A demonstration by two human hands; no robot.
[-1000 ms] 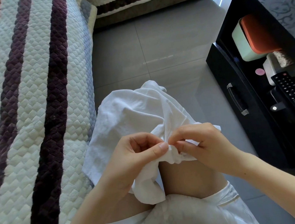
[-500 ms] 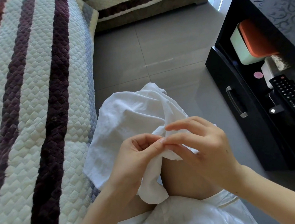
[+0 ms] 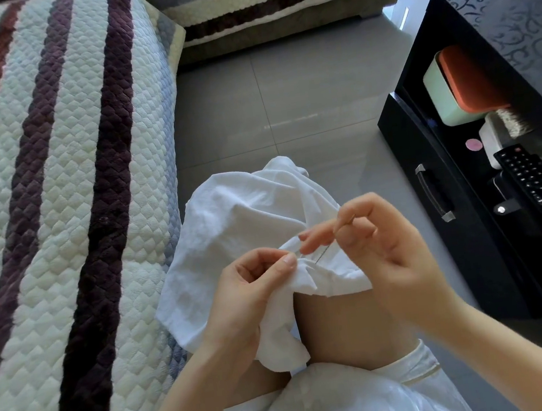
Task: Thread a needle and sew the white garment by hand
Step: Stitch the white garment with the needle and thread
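Note:
The white garment (image 3: 232, 230) lies draped over my knees. My left hand (image 3: 249, 295) pinches a gathered fold of it between thumb and forefinger, with more cloth hanging below the palm. A thin needle (image 3: 322, 254) sticks out of that fold, slanting up to the right. My right hand (image 3: 379, 247) hovers just right of the fold, thumb and forefinger pinched together above the needle, middle finger stretched toward the seam. A fine thread can hardly be made out.
A quilted striped sofa cover (image 3: 59, 195) fills the left. Grey floor tiles (image 3: 285, 102) lie ahead. On the right a black cabinet (image 3: 437, 193) holds a remote control (image 3: 537, 181), a green and orange box (image 3: 452, 90) and small items.
My right hand has lifted up and to the right away from the fold, baring the needle in the cloth. My left hand keeps its pinch on the garment.

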